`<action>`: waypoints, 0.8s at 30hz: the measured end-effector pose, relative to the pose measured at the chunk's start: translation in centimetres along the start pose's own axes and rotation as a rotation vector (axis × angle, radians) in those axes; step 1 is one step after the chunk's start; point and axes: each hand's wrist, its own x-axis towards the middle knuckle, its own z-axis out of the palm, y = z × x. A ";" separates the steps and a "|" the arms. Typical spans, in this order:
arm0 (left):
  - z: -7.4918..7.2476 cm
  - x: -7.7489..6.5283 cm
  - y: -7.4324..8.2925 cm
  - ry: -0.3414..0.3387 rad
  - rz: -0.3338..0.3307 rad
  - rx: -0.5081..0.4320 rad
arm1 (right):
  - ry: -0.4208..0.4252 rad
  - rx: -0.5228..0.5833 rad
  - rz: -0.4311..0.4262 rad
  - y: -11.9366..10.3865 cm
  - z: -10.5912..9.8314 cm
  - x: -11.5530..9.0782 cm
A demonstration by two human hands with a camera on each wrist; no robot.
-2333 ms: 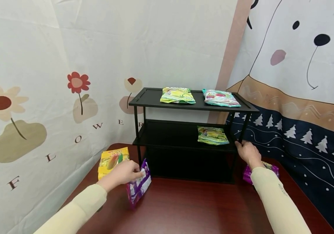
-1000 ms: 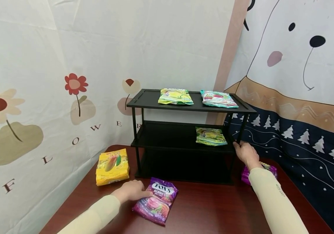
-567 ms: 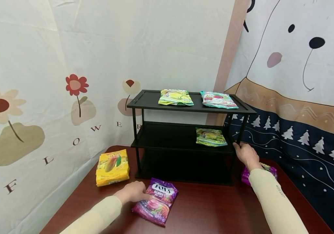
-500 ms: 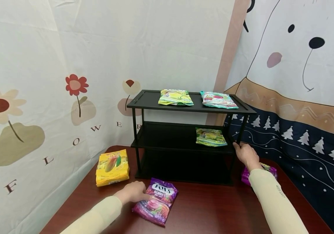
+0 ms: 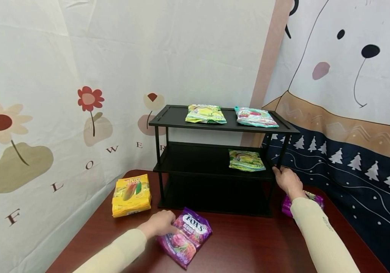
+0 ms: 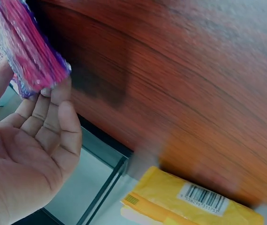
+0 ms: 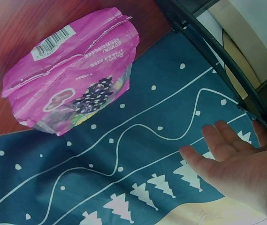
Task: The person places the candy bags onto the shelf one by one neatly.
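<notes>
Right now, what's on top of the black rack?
A yellow bag and, to its right, a teal-edged bag lie on the rack's top shelf; the shelf directly beneath them is covered.

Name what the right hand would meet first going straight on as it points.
Probably the black rack, by its right front post; the right hand seems close or touching, though depth is unclear.

The Fox's bag [image 5: 189,237] lies before the rack [image 5: 195,157], right of the mango bag [image 5: 131,195]. Two bags [image 5: 206,113] sit on the rack's top.
</notes>
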 end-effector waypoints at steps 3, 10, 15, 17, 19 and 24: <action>0.0 0.0 0.2 0.005 0.026 -0.018 | 0.003 0.000 0.000 0.0 0.0 0.0; -0.4 -0.2 0.6 0.015 0.120 -0.070 | 0.003 -0.001 -0.007 -0.3 0.1 0.0; -0.8 -0.2 0.9 0.030 0.155 -0.093 | 0.005 0.001 -0.013 -0.4 0.0 -0.1; -1.0 -0.1 1.1 0.039 0.172 -0.093 | 0.007 0.004 -0.012 -0.4 -0.1 -0.1; -1.2 0.0 1.2 0.046 0.187 -0.085 | 0.008 0.004 -0.010 -0.3 0.0 -0.1; -1.8 0.1 1.6 0.066 0.231 -0.071 | 0.003 -0.005 0.002 -0.1 0.0 0.0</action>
